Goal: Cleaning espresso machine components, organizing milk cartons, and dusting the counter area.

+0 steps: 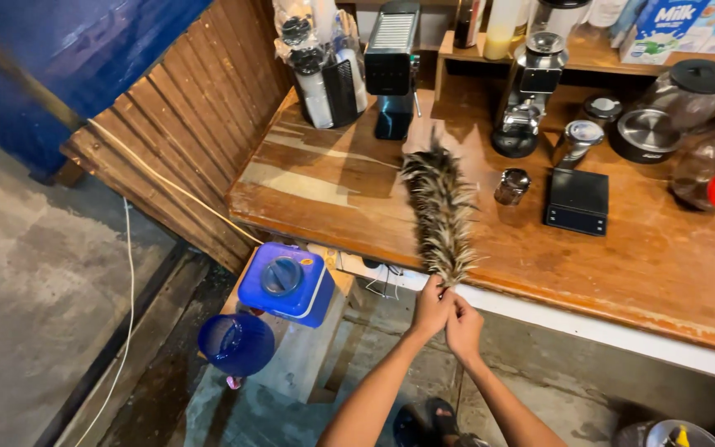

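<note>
A speckled brown-and-white feather duster (440, 211) lies with its feathers over the wooden counter (324, 178), pointing away from me. My left hand (429, 308) and my right hand (463, 324) are side by side, both closed around the duster's handle just past the counter's front edge. The handle itself is hidden inside my fists.
On the counter stand a black espresso machine (392, 66), a coffee grinder (531, 91), a small steel cup (511, 186), a black scale (577, 201), and glass pots (688, 95). Below the counter are a blue plastic container (287, 284) and a blue jug (236, 342) on a concrete block.
</note>
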